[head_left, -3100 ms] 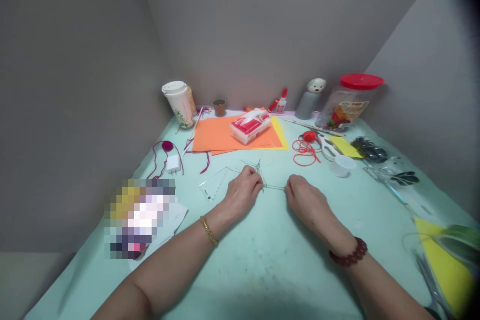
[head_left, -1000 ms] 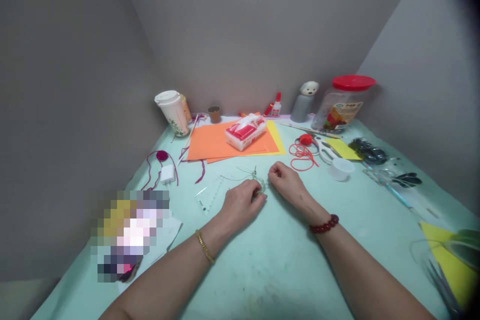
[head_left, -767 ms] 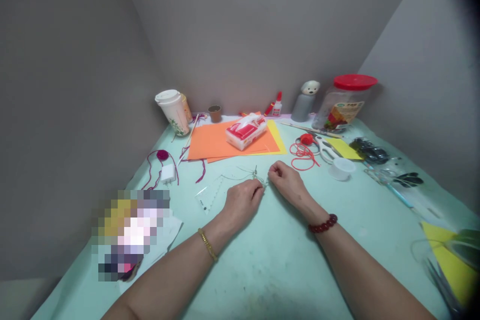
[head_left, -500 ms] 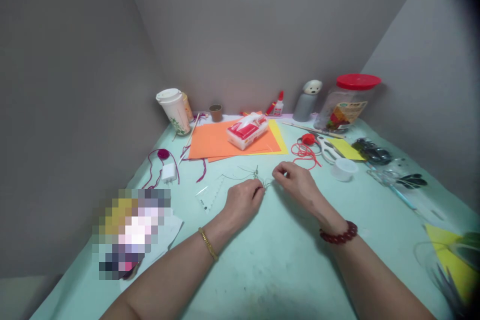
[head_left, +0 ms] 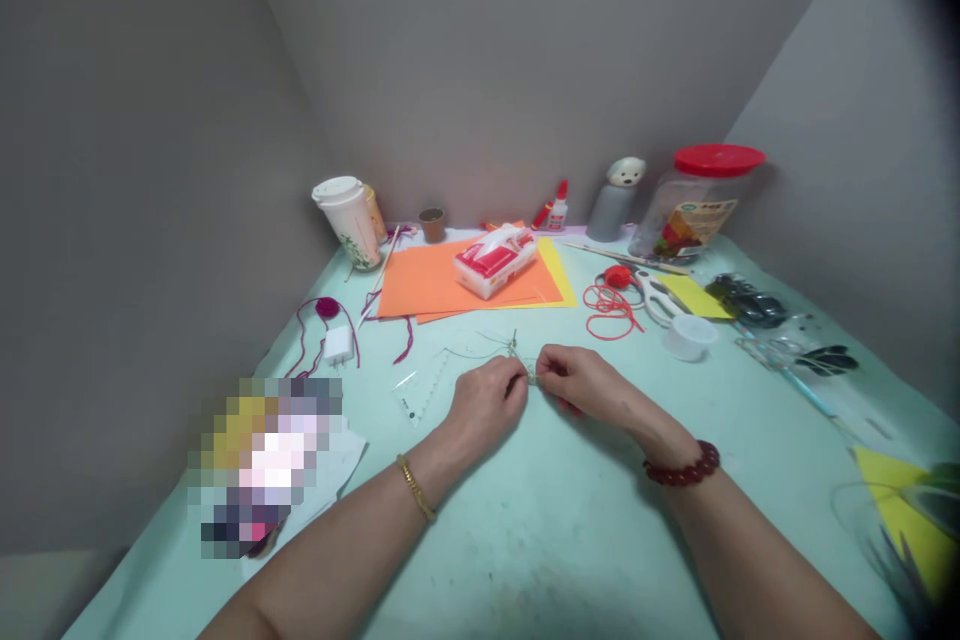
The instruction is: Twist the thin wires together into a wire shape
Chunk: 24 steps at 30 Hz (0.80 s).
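My left hand [head_left: 489, 398] is closed in a pinch on a small piece of thin green wire [head_left: 513, 346], whose loose strands stick up and trail off to the left. Close beside it on the right, my right hand [head_left: 574, 376] pinches the other side of the same wire piece. A short twisted part shows between the two sets of fingertips; its exact shape is too small to make out. A clear plastic set square [head_left: 418, 390] lies just left of my left hand.
Behind my hands lie orange paper [head_left: 420, 280] and a tissue pack [head_left: 495, 262]. Red yarn [head_left: 613, 310], scissors [head_left: 656, 298] and a small plastic cup [head_left: 688, 337] are to the right. Purple yarn [head_left: 327, 307] and a white charger [head_left: 338, 345] sit left. A red-lidded jar [head_left: 686, 215] stands at the back right.
My right hand has moved down and slightly left, and its fingers have closed on the wire beside my left hand. My left hand has stayed nearly still.
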Each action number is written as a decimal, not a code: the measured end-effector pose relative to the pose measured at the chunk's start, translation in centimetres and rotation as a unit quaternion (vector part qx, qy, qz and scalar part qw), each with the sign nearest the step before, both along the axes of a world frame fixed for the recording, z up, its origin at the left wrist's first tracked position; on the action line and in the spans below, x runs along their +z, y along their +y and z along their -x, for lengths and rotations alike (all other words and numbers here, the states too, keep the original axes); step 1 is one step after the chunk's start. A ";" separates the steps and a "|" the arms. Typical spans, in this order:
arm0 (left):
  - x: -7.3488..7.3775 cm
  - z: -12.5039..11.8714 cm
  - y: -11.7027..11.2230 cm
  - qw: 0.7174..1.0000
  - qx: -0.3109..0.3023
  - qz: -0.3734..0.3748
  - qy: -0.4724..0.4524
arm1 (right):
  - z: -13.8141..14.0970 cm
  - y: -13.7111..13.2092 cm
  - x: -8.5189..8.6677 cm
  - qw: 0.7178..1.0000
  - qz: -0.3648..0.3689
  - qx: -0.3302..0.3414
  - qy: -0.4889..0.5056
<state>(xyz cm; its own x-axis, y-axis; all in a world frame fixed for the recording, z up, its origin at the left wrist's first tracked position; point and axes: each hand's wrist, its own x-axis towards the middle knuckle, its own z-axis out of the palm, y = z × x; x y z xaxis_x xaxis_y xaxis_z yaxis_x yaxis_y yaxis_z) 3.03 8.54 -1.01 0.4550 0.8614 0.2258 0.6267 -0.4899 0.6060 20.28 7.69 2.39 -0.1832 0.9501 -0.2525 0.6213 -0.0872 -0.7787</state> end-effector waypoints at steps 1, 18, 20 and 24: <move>0.1 0.1 -0.1 1.000 -0.004 0.001 -0.001 | -0.1 -0.1 0.1 1.000 0.004 0.006 0.008; 0.6 0.7 -1.0 0.999 0.000 0.040 -0.020 | 0.9 -0.5 -0.5 0.997 0.050 -0.033 0.048; 0.9 0.8 -1.0 0.999 -0.001 0.040 -0.018 | 0.9 -0.4 -0.5 0.997 0.044 -0.035 0.050; 1.2 1.2 -1.0 0.999 -0.009 0.047 -0.010 | 0.7 -0.4 -0.4 0.997 0.043 -0.049 0.051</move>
<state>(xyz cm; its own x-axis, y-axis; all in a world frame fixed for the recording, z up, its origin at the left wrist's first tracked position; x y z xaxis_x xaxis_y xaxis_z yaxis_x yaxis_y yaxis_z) 1.82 7.54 0.18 0.4666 0.8711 0.1533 0.6058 -0.4410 0.6622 19.54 7.27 1.95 -0.1197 0.9403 -0.3185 0.5245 -0.2125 -0.8245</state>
